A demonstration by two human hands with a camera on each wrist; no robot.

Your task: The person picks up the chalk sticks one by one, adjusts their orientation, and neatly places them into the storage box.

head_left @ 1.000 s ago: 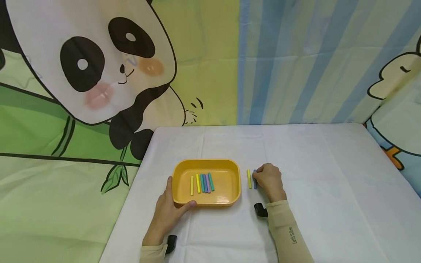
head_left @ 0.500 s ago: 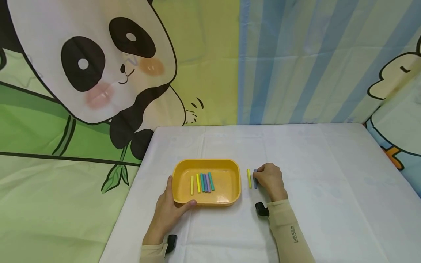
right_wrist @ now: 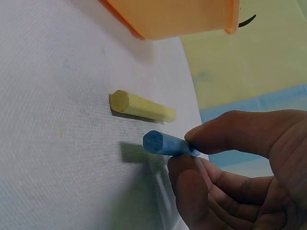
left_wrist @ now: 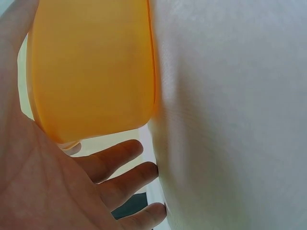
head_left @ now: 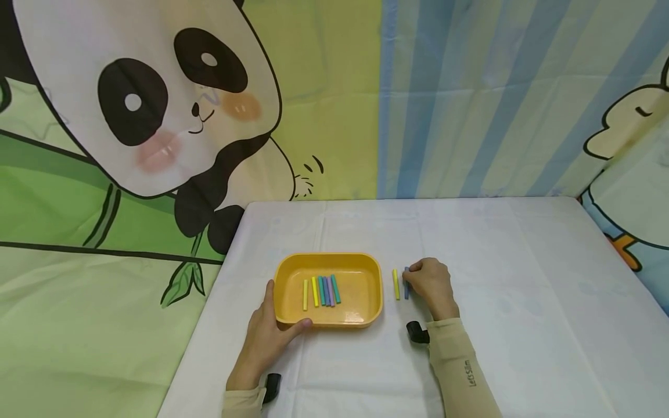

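In the head view my left hand (head_left: 265, 337) holds the near-left corner of a yellow plastic tray (head_left: 373, 316), thumb over the near rim and index finger along the left side. Its other fingers spread below the tray wall (left_wrist: 93, 67) in the left wrist view. Right of the tray, my right hand (head_left: 431, 284) pinches a blue chalk stick (right_wrist: 165, 143) between thumb and fingers. The right wrist view shows that stick tilted a little above the cloth, its shadow apart from it. Beside it a yellow chalk stick (right_wrist: 141, 106) lies on the cloth.
Several chalk sticks lie in a loose row inside the tray, among them yellow (head_left: 305, 295), teal (head_left: 336, 289) and purple ones. A white cloth (head_left: 522, 290) covers the table. A printed panda curtain (head_left: 324, 116) hangs along the back and left.
My right hand has shifted very slightly up and to the right, with the blue chalk stick between its fingers. The left hand and the tray have stayed in place.
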